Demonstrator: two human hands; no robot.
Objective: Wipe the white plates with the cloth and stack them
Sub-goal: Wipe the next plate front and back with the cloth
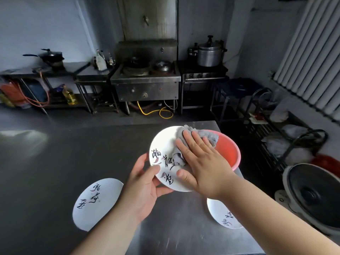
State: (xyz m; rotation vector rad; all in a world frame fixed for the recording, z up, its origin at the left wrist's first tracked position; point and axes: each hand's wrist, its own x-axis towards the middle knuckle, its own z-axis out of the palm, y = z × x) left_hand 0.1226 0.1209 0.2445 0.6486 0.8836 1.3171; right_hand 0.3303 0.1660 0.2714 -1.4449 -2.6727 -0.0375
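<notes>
Right hand flat, fingers straight, pressing grey cloth onto white plate, centre frame. Left hand gripping plate's lower-left rim, thumb on top. Pink basin just behind. Second plate lower left on steel table, third plate lower right.

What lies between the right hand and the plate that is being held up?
In the head view, a grey cloth lies between the right hand and the held plate; the flat fingers press it on.
</notes>
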